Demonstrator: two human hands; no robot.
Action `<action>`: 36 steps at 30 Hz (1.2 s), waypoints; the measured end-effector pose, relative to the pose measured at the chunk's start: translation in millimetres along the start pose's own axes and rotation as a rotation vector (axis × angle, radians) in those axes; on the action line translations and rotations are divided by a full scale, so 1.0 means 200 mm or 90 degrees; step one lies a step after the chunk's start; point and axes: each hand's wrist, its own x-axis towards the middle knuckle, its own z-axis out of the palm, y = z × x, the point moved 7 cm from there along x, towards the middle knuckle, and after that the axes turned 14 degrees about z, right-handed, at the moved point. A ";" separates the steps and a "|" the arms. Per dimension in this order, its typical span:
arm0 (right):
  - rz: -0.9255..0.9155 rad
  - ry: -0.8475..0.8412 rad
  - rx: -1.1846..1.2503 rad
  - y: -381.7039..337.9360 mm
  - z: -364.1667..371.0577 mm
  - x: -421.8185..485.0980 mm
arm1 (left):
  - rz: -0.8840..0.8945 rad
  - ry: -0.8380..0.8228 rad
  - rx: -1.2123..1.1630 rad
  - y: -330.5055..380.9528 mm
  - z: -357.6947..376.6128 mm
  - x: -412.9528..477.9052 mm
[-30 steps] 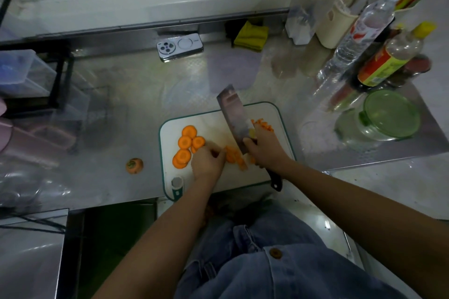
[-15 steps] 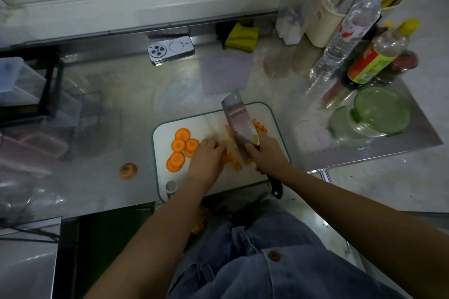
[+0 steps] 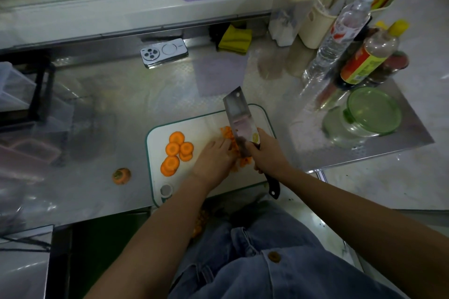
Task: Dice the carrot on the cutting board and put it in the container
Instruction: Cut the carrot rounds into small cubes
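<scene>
Since a second ago, the left hand (image 3: 213,160) has slid closer to the knife (image 3: 239,119), and its fingers lie flatter than before. The knife has stayed in much the same spot over the board (image 3: 194,128).

The right hand (image 3: 267,153) grips the knife where the blade meets the black handle, with its fingers curled tight round it. The end of the handle pokes out past the wrist toward 5 o'clock. The wide blade points toward 11 o'clock.

The left hand's fingers are close together and nearly straight. They rest on the carrot bits (image 3: 228,135), with the tips just beside the blade. They grip nothing. More small orange bits show between the two hands.

On the 9 o'clock side of the board sit round slices (image 3: 176,153), some piled on each other, not yet diced.

The board lies on a shiny counter (image 3: 109,104). A carrot end (image 3: 121,175) lies on the counter at 9 o'clock from the board. The container (image 3: 371,110), clear glass with a green lid, stands at 2 o'clock from the board, well apart from the carrot. Bottles (image 3: 340,34) stand at 1 o'clock. A phone (image 3: 164,52) lies at 11 o'clock and a yellow cloth (image 3: 234,39) at 12 o'clock.
</scene>
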 end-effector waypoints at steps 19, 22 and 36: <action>0.023 -0.012 0.004 -0.03 -0.02 0.00 | -0.205 0.085 -0.119 -0.27 0.00 -0.11; 0.025 -0.012 0.014 -0.05 -0.03 -0.01 | -0.143 0.091 -0.153 -0.24 0.01 -0.13; -0.027 -0.040 -0.085 -0.04 0.07 -0.07 | -0.204 0.100 -0.124 -0.22 0.03 -0.16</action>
